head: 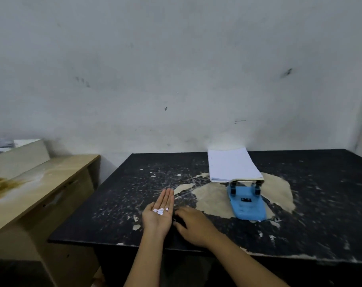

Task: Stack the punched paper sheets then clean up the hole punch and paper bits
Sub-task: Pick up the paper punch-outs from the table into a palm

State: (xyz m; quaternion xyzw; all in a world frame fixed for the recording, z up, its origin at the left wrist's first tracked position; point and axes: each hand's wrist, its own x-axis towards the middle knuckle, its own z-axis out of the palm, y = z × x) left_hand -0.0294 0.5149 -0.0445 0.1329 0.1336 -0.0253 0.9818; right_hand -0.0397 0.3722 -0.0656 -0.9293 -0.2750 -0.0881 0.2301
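My left hand lies palm up over the black table, fingers straight, with a small pile of white paper bits on the palm. Just right of it my right hand is palm down on the table, its fingertips near the left palm's edge. A blue hole punch sits further right on a worn pale patch, its metal front touching the near edge of a stack of white paper sheets that reaches toward the wall.
The table top is scratched and chipped, with pale flecks all over. A light wooden desk stands to the left, lower than the table, with a gap between them. A grey wall closes off the back.
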